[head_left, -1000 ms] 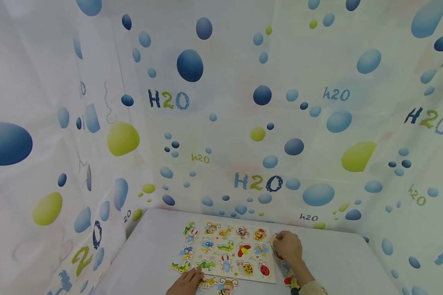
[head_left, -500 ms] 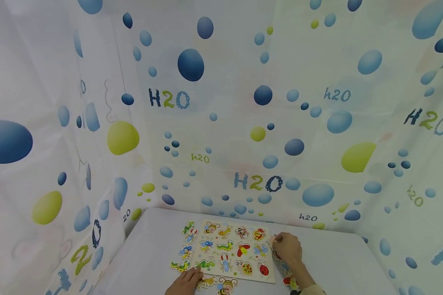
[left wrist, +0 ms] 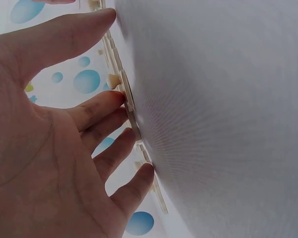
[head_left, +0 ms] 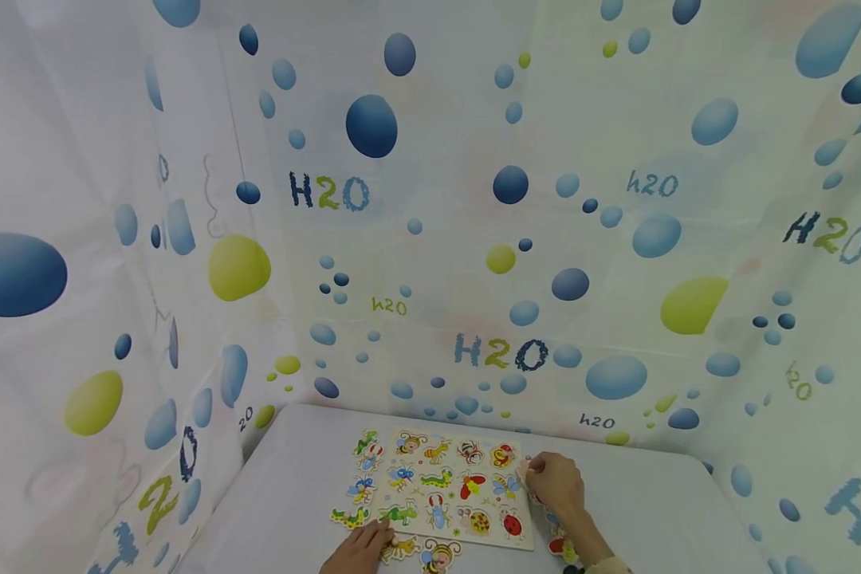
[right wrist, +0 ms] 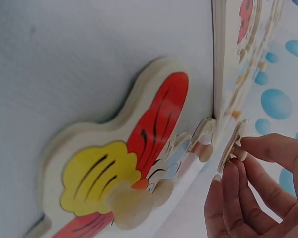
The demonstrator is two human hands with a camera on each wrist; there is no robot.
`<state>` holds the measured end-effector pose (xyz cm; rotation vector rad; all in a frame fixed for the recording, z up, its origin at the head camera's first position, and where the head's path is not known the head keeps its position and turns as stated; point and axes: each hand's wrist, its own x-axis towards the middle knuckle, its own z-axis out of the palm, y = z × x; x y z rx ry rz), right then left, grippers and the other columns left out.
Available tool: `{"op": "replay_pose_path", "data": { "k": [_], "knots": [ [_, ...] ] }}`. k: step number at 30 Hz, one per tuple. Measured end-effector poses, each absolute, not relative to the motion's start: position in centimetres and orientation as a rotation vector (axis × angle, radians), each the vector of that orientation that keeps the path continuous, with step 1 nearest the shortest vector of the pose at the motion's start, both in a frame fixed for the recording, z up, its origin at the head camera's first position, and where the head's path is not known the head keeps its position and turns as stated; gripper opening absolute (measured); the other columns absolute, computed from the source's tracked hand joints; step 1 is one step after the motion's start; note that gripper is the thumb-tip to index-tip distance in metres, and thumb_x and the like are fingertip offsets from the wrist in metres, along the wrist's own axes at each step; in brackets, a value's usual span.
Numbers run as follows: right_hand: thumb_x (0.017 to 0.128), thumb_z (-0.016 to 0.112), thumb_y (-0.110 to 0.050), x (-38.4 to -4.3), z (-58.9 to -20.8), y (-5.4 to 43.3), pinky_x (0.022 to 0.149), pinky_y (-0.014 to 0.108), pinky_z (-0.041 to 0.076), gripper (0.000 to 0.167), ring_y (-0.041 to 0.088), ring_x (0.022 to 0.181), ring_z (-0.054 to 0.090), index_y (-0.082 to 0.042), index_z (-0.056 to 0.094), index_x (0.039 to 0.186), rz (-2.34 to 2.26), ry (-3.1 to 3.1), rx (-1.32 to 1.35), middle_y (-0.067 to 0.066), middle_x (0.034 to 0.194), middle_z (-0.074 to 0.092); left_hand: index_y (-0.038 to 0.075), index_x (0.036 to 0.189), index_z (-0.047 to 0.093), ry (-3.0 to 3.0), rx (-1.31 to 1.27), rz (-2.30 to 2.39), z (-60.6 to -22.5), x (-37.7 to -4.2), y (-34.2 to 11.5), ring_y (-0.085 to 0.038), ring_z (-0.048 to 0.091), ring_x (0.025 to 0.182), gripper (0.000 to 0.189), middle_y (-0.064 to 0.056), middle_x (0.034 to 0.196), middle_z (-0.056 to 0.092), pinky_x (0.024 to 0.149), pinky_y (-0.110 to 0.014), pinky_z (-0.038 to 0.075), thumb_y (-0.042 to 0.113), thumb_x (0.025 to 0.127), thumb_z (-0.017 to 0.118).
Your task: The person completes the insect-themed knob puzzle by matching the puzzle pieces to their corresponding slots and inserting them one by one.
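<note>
A wooden peg puzzle board (head_left: 495, 545) with insect pictures lies on the table. Beside its right edge my right hand (head_left: 558, 482) pinches a puzzle piece (right wrist: 230, 147) by its peg, thumb against fingers. That piece shows edge-on in the right wrist view, so its picture is hidden. My left hand (head_left: 362, 550) rests at the board's lower left corner. In the left wrist view its fingers (left wrist: 131, 191) are spread and loosely bent, with tips touching the edge of the board and pieces; no hold on a piece shows.
Loose pieces lie around the board: a caterpillar (head_left: 350, 518) and others at left, a bee (head_left: 441, 556) in front, a red-and-yellow winged piece (right wrist: 102, 173) at right. The white table (head_left: 653, 510) meets a bubble-patterned curtain (head_left: 430, 263) behind and at the sides.
My right hand has shifted very slightly left with the piece, close by the board's right edge. The left hand and the board stay as they were.
</note>
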<state>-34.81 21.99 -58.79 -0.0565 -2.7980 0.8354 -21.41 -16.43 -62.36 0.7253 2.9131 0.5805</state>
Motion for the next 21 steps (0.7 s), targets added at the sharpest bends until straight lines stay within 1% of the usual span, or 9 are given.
{"op": "replay_pose_path", "data": {
  "k": [8, 14, 21],
  "knots": [
    [0.080, 0.082, -0.013, -34.7, -58.8, 21.6, 0.053, 0.028, 0.049, 0.008, 0.012, 0.063, 0.057, -0.010, 0.076, 0.085, 0.843, -2.807, -0.056, -0.002, 0.076, 0.066, 0.003, 0.137, 0.061, 2.909, 0.707, 0.593, -62.3, -21.4, -16.5, -0.043, 0.055, 0.132, 0.084, -0.022, 0.145, 0.057, 0.109, -0.048, 0.049, 0.074, 0.092, 0.061],
    [0.081, 0.083, -0.013, -34.6, -58.7, 21.3, 0.053, 0.028, 0.051, 0.008, 0.011, 0.063, 0.059, -0.010, 0.077, 0.086, 0.873, -2.814, -0.061, -0.002, 0.076, 0.067, 0.003, 0.137, 0.061, 2.907, 0.700, 0.586, -62.3, -21.4, -16.4, -0.044, 0.055, 0.132, 0.084, -0.022, 0.145, 0.057, 0.110, -0.049, 0.049, 0.074, 0.092, 0.060],
    [0.080, 0.082, -0.010, -34.0, -58.5, 20.5, 0.055, 0.029, 0.051, 0.007, 0.012, 0.065, 0.059, -0.009, 0.076, 0.083, 0.892, -2.824, -0.037, -0.003, 0.074, 0.066, 0.002, 0.136, 0.061, 2.913, 0.709, 0.598, -62.4, -21.3, -16.4, -0.044, 0.055, 0.131, 0.083, -0.023, 0.144, 0.057, 0.109, -0.048, 0.050, 0.073, 0.093, 0.060]
  ]
}}
